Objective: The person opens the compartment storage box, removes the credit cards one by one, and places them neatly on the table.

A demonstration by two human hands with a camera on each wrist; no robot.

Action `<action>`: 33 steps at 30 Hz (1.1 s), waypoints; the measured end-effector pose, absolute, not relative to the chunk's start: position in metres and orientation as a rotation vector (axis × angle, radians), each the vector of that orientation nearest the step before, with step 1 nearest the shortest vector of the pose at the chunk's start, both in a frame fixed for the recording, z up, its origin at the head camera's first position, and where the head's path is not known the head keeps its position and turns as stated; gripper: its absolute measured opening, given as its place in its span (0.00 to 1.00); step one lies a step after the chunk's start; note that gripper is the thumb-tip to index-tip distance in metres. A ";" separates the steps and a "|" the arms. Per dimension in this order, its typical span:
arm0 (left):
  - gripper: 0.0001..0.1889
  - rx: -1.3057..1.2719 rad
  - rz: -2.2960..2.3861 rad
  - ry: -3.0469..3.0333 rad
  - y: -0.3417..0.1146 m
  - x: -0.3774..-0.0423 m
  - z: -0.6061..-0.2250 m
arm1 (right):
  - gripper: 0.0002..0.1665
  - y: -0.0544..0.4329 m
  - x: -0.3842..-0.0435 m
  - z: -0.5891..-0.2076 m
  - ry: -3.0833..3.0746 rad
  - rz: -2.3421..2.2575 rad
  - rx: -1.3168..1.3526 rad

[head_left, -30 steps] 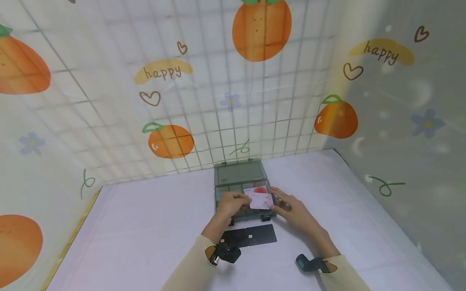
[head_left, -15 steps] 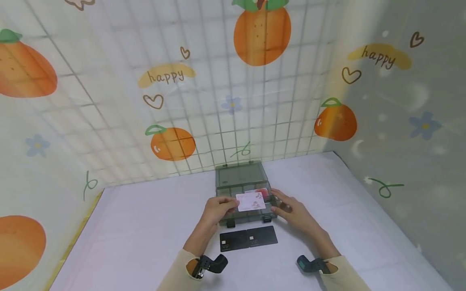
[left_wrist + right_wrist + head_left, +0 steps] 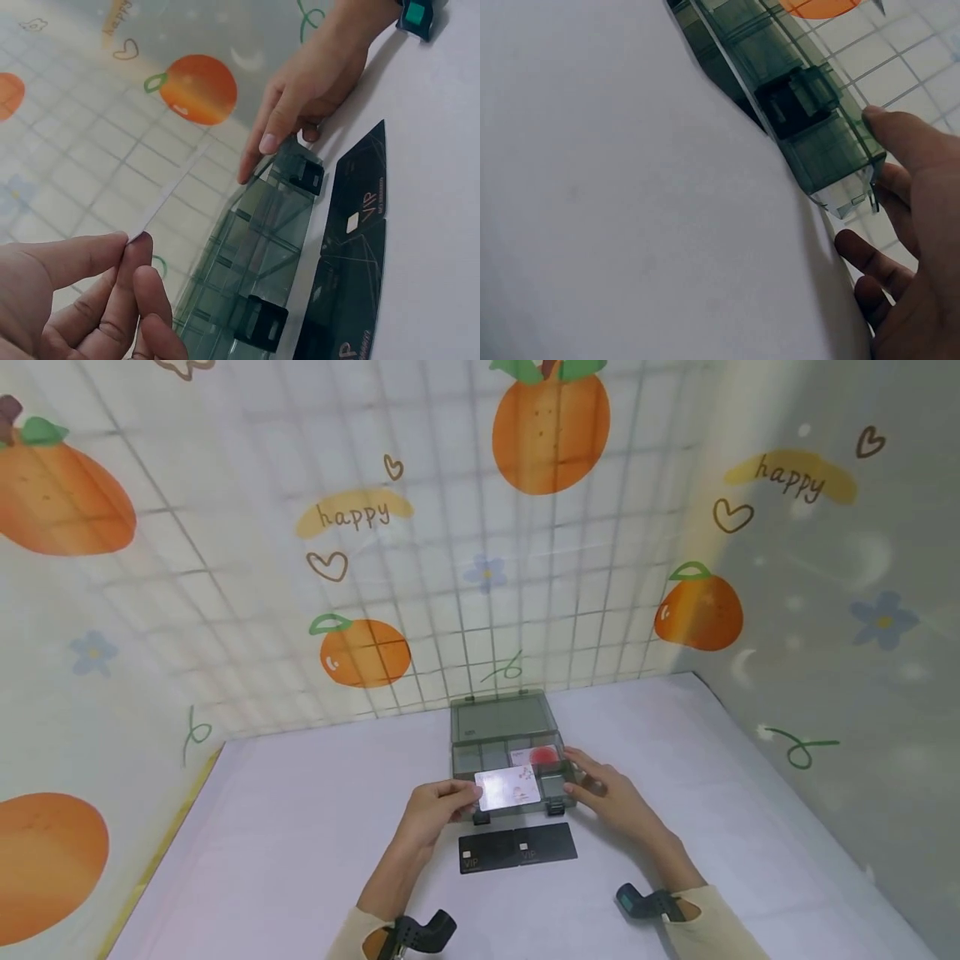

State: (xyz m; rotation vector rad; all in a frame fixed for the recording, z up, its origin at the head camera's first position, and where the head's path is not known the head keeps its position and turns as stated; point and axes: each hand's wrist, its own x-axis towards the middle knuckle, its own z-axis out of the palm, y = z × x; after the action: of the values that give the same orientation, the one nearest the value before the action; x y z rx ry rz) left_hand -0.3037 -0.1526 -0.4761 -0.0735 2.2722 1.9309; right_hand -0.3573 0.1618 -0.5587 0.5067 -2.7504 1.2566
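My left hand (image 3: pixel 435 810) pinches a white card (image 3: pixel 508 787) by its left edge between thumb and fingers. The card is tilted over the front of a clear grey-green compartment box (image 3: pixel 461 758) and hides part of it; from the left wrist view the card (image 3: pixel 169 195) is seen edge-on. The box's lid (image 3: pixel 502 717) stands open at the back. A card with a red round print (image 3: pixel 542 757) lies in the box's right rear part. My right hand (image 3: pixel 618 797) touches the box's right end, thumb at the rim near the front corner, index finger extended along the side.
Two black VIP cards (image 3: pixel 487 853) lie side by side on the white table (image 3: pixel 315 860) before the box. Two black latches (image 3: pixel 261 324) are at the box's front. A curtain with orange prints (image 3: pixel 420 568) rises behind the table.
My left hand has drawn the white card left and toward me, off the red-printed card, uncovering more of that one. My right hand stays at the box's right end.
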 end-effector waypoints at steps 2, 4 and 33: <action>0.16 -0.068 1.932 2.274 -0.154 -0.299 -0.476 | 0.39 0.163 -0.358 -0.559 -2.749 1.256 0.510; 0.16 -0.077 1.944 2.264 -0.157 -0.294 -0.477 | 0.40 0.163 -0.358 -0.559 -2.757 1.254 0.503; 0.18 -0.135 1.895 2.159 -0.190 -0.236 -0.503 | 0.40 0.162 -0.355 -0.556 -2.746 1.267 0.502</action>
State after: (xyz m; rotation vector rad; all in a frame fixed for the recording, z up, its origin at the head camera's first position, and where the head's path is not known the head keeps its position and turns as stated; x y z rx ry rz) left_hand -0.2364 -0.1900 -0.5029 -0.1355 2.1595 1.8948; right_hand -0.3551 0.1620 -0.5560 0.5020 -2.7455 1.2672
